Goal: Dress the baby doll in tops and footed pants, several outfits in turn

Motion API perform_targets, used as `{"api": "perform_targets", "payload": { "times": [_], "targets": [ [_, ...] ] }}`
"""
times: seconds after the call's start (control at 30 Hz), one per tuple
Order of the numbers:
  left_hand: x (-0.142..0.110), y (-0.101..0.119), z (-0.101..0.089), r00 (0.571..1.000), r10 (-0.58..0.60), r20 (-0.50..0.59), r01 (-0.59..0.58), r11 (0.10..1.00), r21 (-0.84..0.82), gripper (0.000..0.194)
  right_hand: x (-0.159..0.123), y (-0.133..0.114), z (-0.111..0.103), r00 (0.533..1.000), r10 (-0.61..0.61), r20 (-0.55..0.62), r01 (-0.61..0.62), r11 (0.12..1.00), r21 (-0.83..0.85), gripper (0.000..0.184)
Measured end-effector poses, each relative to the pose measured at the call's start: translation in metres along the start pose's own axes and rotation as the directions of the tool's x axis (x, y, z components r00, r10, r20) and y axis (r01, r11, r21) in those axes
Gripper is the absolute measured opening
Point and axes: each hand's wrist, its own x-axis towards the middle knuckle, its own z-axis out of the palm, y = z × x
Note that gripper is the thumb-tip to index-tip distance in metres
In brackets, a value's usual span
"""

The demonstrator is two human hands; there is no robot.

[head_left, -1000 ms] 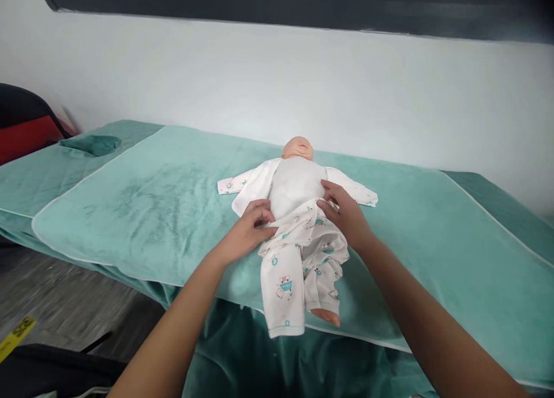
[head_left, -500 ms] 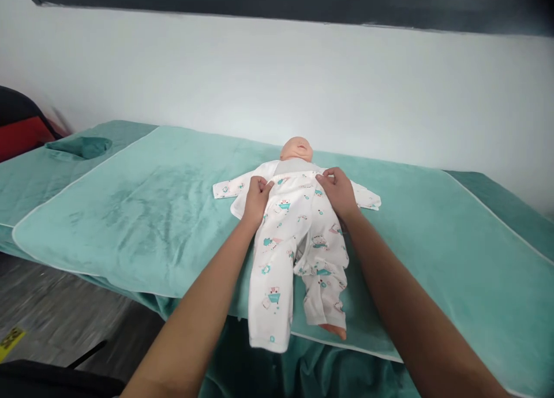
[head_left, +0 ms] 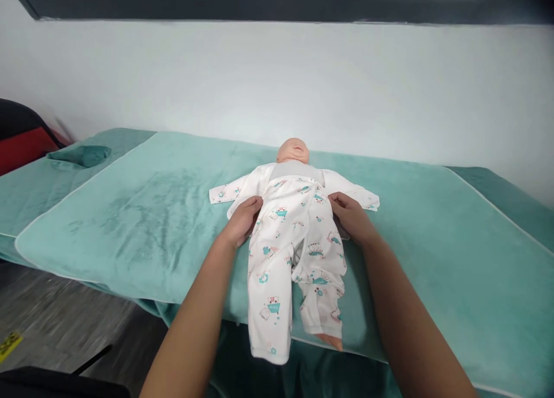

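A baby doll (head_left: 293,151) lies on its back on a teal towel (head_left: 142,213), head toward the wall. It wears a white printed romper (head_left: 289,236) that covers its chest and legs, and one bare foot shows at the lower end. My left hand (head_left: 242,219) rests on the romper's left side at the waist, fingers curled onto the cloth. My right hand (head_left: 350,216) presses the romper's right side the same way. Both hands touch the fabric edges beside the doll's body.
The towel covers a long table (head_left: 497,213) against a white wall. A folded dark-teal cloth (head_left: 80,154) lies at the far left of the table. A red and black seat (head_left: 21,138) stands at the left edge, and grey floor shows below.
Both hands pulled the romper's front up from the doll's hips to its chest, then slid back down to the sides at the waist. The romper's legs now lie straighter.
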Motion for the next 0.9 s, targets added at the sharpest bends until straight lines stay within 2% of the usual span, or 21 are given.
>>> {"api": "perform_targets", "payload": {
  "times": [0.1,0.17,0.3,0.53,0.7,0.9],
  "targets": [
    [-0.009,0.001,-0.004,0.990,-0.069,0.122,0.080,0.993,-0.090,0.032,-0.014,0.000,-0.006,0.994,0.066,0.089,-0.074,0.993,0.088,0.035],
    [-0.013,0.002,-0.007,0.983,-0.073,0.167,0.092,0.989,-0.112,0.039,-0.022,-0.002,-0.008,0.986,0.070,0.150,-0.092,0.985,0.143,0.037],
    [-0.015,0.001,-0.010,0.978,-0.078,0.193,0.106,0.984,-0.141,0.043,-0.027,-0.007,-0.011,0.974,0.059,0.221,-0.104,0.974,0.200,0.036],
    [-0.014,-0.004,-0.008,0.966,-0.023,0.258,0.100,0.952,-0.290,0.045,-0.021,-0.007,-0.002,0.966,0.097,0.239,-0.168,0.939,0.299,0.036],
    [-0.015,-0.003,-0.006,0.974,-0.008,0.225,0.085,0.937,-0.339,0.049,-0.022,-0.011,0.008,0.975,0.075,0.210,-0.170,0.861,0.480,0.030],
    [-0.013,-0.003,-0.002,0.985,0.006,0.172,0.041,0.961,-0.273,0.047,-0.021,-0.008,0.011,0.980,0.082,0.179,-0.162,0.851,0.500,0.024]
  ]
}}
